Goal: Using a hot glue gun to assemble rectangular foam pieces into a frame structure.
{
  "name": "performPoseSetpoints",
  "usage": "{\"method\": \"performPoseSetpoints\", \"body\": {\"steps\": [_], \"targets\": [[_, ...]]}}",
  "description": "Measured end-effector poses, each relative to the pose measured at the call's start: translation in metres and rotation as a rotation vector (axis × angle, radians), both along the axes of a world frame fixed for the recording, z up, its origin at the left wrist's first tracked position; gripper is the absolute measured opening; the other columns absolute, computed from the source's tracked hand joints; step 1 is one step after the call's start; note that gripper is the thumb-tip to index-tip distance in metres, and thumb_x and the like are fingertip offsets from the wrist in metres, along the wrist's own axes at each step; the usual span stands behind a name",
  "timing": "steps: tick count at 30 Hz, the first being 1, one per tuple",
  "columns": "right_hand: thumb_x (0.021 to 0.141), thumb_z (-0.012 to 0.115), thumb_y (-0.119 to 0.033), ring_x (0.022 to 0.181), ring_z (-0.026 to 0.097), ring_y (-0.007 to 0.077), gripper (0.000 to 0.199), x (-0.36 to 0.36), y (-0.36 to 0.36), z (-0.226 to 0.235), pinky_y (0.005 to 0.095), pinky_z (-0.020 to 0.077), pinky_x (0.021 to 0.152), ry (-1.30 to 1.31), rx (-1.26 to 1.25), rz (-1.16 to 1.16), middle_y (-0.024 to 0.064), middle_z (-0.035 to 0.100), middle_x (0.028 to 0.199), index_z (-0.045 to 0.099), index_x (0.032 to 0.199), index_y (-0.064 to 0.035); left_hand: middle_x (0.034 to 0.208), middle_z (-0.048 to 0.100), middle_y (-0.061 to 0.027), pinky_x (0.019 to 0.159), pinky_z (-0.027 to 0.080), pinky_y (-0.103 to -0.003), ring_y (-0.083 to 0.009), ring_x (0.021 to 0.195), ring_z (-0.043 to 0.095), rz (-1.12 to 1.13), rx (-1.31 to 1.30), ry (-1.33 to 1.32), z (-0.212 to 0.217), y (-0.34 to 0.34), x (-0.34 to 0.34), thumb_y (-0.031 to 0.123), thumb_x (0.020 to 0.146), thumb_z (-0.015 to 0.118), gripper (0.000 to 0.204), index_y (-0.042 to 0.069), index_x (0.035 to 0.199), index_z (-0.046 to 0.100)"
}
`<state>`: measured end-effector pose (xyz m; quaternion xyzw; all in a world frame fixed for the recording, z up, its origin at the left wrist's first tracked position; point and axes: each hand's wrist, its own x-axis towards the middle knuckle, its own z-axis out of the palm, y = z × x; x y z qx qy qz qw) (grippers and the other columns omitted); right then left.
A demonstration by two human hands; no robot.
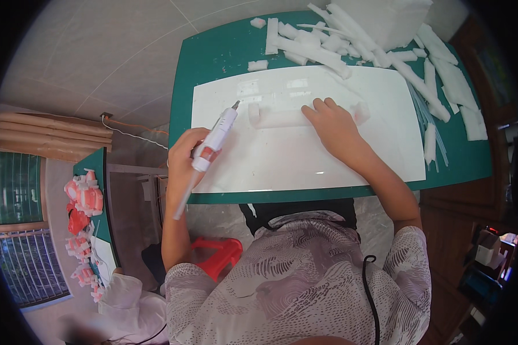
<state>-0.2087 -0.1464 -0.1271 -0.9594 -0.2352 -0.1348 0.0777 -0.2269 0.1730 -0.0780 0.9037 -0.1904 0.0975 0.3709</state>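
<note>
My left hand [184,150] is wrapped round a white hot glue gun [216,138], its metal tip pointing up and away from me. A clear glue stick [185,198] juts out of the gun's back end. On the glossy white board [242,169] lies a long white foam strip [279,119], with a small upright foam block at its left end and another near its right end. My right hand [335,127] grips the strip right of its middle, fingers bent over it. The gun's tip is apart from the foam, just left of the left block.
Loose white foam offcuts [311,49] cover the far edge of the green table [224,52]. A big foam block [394,23] stands at the back right. Clear glue sticks [434,138] lie right of the board. Another person [132,305] sits lower left, near a table with pink-and-white foam pieces [86,195].
</note>
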Motion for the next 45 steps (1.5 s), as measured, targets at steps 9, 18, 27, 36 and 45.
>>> {"method": "performPoseSetpoints", "body": {"steps": [9,18,27,36,45], "targets": [[0.072,0.062,0.001,0.092,0.057,0.0271,0.031,0.000,-0.001,-0.001,0.0348,0.0518,0.074,0.013,0.029,-0.005,0.0109,0.057,0.095,0.062,0.103,-0.0040,0.102,0.056,-0.0116,0.075,0.049,-0.035,-0.0275,0.088,0.059,0.129,0.243,0.017,-0.027,0.008,0.012,0.005,0.066,0.083,0.046,0.002,0.102,0.054],[0.072,0.058,0.002,0.086,0.056,0.0270,0.036,-0.001,-0.003,-0.004,0.0357,0.0507,0.071,0.017,0.066,0.010,0.0112,0.056,0.093,0.062,0.107,-0.0033,0.109,0.057,-0.0122,0.077,0.051,-0.036,-0.0263,0.091,0.060,0.068,0.230,0.271,-0.020,0.013,0.023,-0.001,0.071,0.076,0.043,0.002,0.108,0.054],[0.071,0.059,0.003,0.087,0.055,0.0265,0.038,-0.001,-0.005,-0.007,0.0349,0.0498,0.072,-0.022,0.099,0.021,0.0111,0.055,0.094,0.062,0.109,-0.0029,0.106,0.066,-0.0181,0.076,0.052,-0.038,-0.0328,0.089,0.064,-0.020,0.444,0.286,0.031,0.002,0.043,0.012,0.080,0.072,0.030,-0.001,0.105,0.061],[0.070,0.059,0.004,0.090,0.054,0.0265,0.041,-0.003,-0.005,-0.009,0.0349,0.0473,0.075,-0.006,0.105,0.022,0.0111,0.055,0.096,0.062,0.111,-0.0022,0.099,0.067,-0.0161,0.069,0.051,-0.037,-0.0291,0.077,0.065,-0.007,0.410,0.020,0.045,-0.028,0.102,0.012,0.086,0.067,0.022,-0.002,0.101,0.061],[0.071,0.059,0.004,0.091,0.054,0.0268,0.041,-0.002,-0.008,-0.009,0.0354,0.0467,0.077,0.010,0.142,0.035,0.0113,0.055,0.097,0.061,0.112,-0.0021,0.099,0.067,-0.0148,0.066,0.050,-0.034,-0.0250,0.074,0.064,-0.072,0.359,0.033,0.038,-0.040,0.113,0.013,0.086,0.067,0.021,-0.002,0.100,0.062]]}}
